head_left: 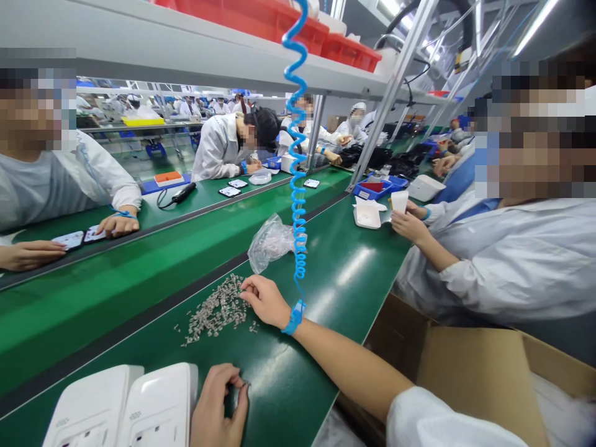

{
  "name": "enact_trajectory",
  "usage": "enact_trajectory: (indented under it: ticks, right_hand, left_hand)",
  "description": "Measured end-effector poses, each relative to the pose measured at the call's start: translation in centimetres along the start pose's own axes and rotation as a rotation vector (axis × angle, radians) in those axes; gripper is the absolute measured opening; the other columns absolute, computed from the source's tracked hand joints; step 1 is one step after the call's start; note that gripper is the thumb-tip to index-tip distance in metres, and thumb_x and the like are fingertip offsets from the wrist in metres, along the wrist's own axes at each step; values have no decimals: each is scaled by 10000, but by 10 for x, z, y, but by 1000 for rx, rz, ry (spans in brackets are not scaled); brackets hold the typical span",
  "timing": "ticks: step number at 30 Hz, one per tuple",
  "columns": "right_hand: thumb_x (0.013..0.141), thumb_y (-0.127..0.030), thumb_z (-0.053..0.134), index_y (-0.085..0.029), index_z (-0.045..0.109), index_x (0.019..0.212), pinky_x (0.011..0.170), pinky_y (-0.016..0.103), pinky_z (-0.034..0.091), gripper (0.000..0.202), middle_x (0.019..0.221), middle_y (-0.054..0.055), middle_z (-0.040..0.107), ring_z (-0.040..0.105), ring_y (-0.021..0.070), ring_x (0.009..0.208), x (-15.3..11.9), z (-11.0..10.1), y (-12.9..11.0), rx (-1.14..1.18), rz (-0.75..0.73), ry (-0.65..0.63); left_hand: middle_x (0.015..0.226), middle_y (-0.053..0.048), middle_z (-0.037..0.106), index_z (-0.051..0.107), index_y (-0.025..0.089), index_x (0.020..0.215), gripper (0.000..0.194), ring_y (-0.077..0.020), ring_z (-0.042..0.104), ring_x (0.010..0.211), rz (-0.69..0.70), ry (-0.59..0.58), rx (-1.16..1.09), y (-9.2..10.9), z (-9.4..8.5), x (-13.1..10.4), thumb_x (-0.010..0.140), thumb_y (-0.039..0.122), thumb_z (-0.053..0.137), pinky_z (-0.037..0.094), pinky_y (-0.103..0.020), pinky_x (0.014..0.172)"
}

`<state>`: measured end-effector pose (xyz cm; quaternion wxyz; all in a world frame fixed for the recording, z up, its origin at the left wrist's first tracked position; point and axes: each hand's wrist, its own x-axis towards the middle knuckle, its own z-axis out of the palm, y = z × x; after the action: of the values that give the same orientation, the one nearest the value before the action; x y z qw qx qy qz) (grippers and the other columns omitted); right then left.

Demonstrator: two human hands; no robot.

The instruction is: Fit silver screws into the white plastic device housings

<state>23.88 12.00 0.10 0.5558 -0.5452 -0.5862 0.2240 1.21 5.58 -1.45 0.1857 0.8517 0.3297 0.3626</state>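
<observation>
A loose pile of small silvery metal pieces (216,310) lies on the green bench, some transparent-looking; their exact kind is too small to tell. My right hand (266,302), with a blue coiled-cord wrist strap (294,318), is at the pile's right edge. Its fingers are curled and pinched together, and what is between them is hidden. My left hand (218,406) is nearer to me, thumb and forefinger pinching a small metal piece (246,383). Just left of it lie two white plastic housings (156,403) (88,403), side by side, with small slots and dotted holes.
A clear plastic bag (270,243) lies behind the pile. The blue coiled cord (297,155) hangs down to my right wrist. A green conveyor strip (153,254) runs beyond the bench. A co-worker at right holds a white part (399,202) above an open cardboard box (479,372).
</observation>
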Motion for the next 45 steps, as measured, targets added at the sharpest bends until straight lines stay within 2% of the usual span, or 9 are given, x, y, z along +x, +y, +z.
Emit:
enact_trajectory:
  ticks: [4, 14, 26, 32, 39, 45]
  right_hand:
    - [897, -160, 656, -197, 613, 924, 664, 251, 417, 64, 718, -47, 549, 528, 135, 651, 0, 1, 1, -6, -2, 25]
    - [924, -187, 636, -196, 617, 901, 653, 248, 414, 32, 715, -45, 564, 536, 131, 650, 0, 1, -4, 0, 10, 21]
    - [900, -172, 649, -197, 603, 901, 653, 247, 423, 53, 705, -48, 559, 537, 135, 647, 1, 1, -6, 14, 45, 27]
    - [923, -195, 616, -201, 601, 874, 664, 254, 421, 51, 706, -45, 562, 540, 140, 660, 2, -1, -8, -15, 52, 23]
    - [920, -221, 627, -201, 611, 910, 644, 254, 420, 28, 707, -48, 564, 538, 136, 639, 1, 1, -3, 44, 59, 42]
    - [889, -255, 667, -199, 602, 925, 611, 249, 424, 93, 700, -47, 554, 532, 137, 614, 1, 2, -1, 88, 66, 56]
  left_hand:
    - [875, -16, 625, 562, 216, 1011, 97, -124, 662, 701, 31, 34, 20, 0, 0, 2, 929, 266, 569, 565, -194, 621]
    - [797, -1, 605, 556, 220, 970, 92, -130, 612, 643, 16, 92, 6, 15, -3, 10, 924, 299, 569, 533, -207, 567]
    - [866, -21, 616, 563, 213, 997, 109, -131, 630, 683, 9, 55, 17, 5, -1, 3, 931, 299, 575, 547, -210, 596]
    - [888, -46, 624, 558, 209, 1010, 158, -156, 622, 700, -62, 1, 9, 0, 0, 0, 935, 344, 589, 550, -249, 602]
    - [884, -30, 638, 584, 211, 988, 171, -150, 622, 694, -68, 19, -41, 1, -1, -1, 929, 368, 616, 549, -248, 620]
    - [889, -23, 629, 570, 215, 991, 142, -142, 615, 706, -28, 22, -30, -1, -1, -1, 933, 336, 616, 548, -237, 635]
